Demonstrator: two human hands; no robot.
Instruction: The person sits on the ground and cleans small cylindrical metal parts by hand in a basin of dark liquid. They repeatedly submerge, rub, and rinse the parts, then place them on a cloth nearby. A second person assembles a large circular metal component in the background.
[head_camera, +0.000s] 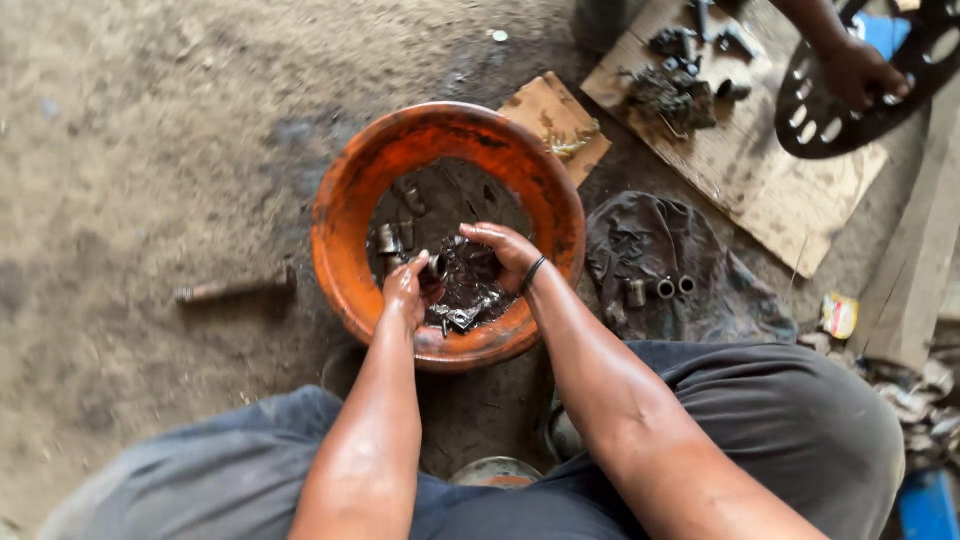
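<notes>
Dirt floor (150, 150) carries an orange basin (345, 215) holding dark oily liquid and metal parts. Left hand (405, 290) grips a small metal cylinder (435, 267) over the basin; right hand (505, 255) clutches a wet black rag (465, 285) against it.

the greasy wad (462, 285) hides both palms; another person's arm (820, 30) is cut off at top.

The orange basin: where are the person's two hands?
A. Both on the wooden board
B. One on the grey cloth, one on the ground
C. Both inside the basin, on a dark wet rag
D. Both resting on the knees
C: the left hand and right hand meet inside the orange basin, gripping a dark rag among small metal parts.
</notes>
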